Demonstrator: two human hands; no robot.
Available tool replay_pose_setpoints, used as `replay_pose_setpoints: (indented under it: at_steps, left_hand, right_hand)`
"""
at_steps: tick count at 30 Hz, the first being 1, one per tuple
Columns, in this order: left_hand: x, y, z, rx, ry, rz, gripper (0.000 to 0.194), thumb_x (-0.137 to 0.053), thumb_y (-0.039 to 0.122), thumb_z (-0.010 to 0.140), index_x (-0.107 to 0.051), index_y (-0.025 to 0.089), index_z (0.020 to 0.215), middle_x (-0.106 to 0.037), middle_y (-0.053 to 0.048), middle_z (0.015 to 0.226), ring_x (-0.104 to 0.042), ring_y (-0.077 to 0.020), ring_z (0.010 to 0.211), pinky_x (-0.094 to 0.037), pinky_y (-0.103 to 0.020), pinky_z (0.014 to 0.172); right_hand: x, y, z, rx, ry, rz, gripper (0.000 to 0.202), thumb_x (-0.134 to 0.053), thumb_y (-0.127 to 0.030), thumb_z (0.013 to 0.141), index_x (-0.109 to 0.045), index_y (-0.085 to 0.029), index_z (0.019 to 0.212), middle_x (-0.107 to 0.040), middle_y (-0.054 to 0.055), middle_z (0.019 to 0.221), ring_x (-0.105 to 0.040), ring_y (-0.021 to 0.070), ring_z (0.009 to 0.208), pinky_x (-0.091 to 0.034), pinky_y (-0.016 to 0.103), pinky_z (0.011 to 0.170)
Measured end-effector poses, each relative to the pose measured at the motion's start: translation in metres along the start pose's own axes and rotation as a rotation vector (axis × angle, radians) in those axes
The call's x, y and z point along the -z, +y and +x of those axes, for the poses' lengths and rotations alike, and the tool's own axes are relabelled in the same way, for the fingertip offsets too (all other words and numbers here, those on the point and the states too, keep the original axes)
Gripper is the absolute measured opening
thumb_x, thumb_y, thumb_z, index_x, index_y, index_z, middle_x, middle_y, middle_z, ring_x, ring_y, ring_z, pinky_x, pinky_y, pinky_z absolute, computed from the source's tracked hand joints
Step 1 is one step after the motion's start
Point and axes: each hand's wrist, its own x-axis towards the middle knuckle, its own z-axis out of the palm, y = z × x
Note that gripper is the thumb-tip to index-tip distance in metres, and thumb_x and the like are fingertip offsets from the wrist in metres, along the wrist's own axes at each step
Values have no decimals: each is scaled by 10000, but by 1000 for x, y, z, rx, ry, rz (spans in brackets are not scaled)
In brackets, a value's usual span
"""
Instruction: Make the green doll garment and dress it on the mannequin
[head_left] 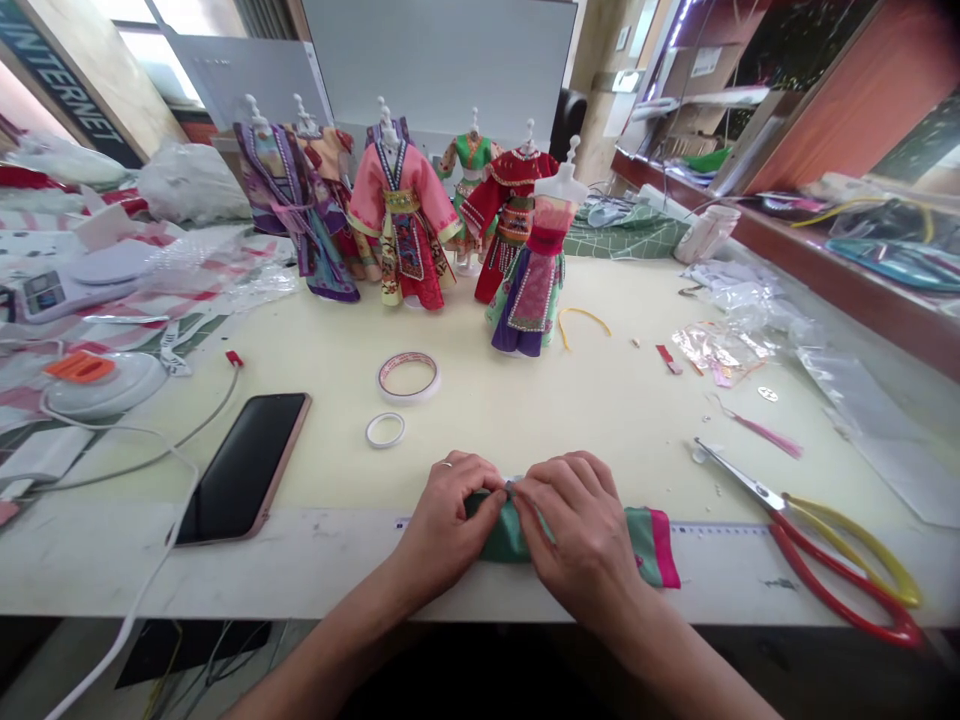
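A strip of shiny green fabric (505,538) with a bright pink band at its right end lies at the front edge of the table, over a printed ruler scale (709,530). My left hand (455,505) pinches the fabric's upper edge between thumb and forefinger, and a ring shows on one finger. Close beside it, my right hand (577,520) grips the same edge, fingertips nearly meeting those of the left. A small greyish bit shows between the fingertips; what it is I cannot make out. Part of the cloth is hidden under both hands.
Scissors (814,540) with red and yellow handles lie at right, blades partly apart. A phone (244,470) and white cable sit at left. Two tape rolls (409,378) lie ahead. Several dressed doll forms (401,220) stand at the back. Plastic scraps (724,345) are at right.
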Motion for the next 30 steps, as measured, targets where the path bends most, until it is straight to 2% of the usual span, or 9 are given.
replay_pose_setpoints:
  at_steps: [10,19,25,30]
  left_hand:
    - [-2,-1,-3,-100,39,108,150,-480,167,860,-556,188,732,-612,-9,770,-520,-170,823,-358,-357,842]
    - [-3,-2,-4,-164,64,171,149,-480,136,854,-563,181,739,-595,-5,742,-511,-161,801,-344,-365,853]
    - [-1,1,-4,-86,41,122,151,-497,130,834,-543,179,700,-598,-1,746,-509,-162,815,-338,-359,863]
    - [0,2,-3,-29,3,59,147,-509,149,829,-545,184,692,-603,5,744,-509,-161,807,-349,-341,824]
  right_hand:
    - [-6,0,3,36,-74,-90,169,-475,-97,832,-614,-146,750,-560,61,729,-462,182,734,-387,369,740]
    - [-8,0,5,53,-107,-151,200,-463,-98,817,-549,-158,647,-520,38,657,-419,167,681,-368,347,711]
    - [-10,4,8,-109,-97,66,159,-491,-75,761,-538,-169,641,-555,18,652,-461,149,660,-363,318,667]
    - [-8,9,12,-243,-179,252,164,-508,-58,716,-502,-185,613,-566,-12,645,-480,133,653,-366,301,676]
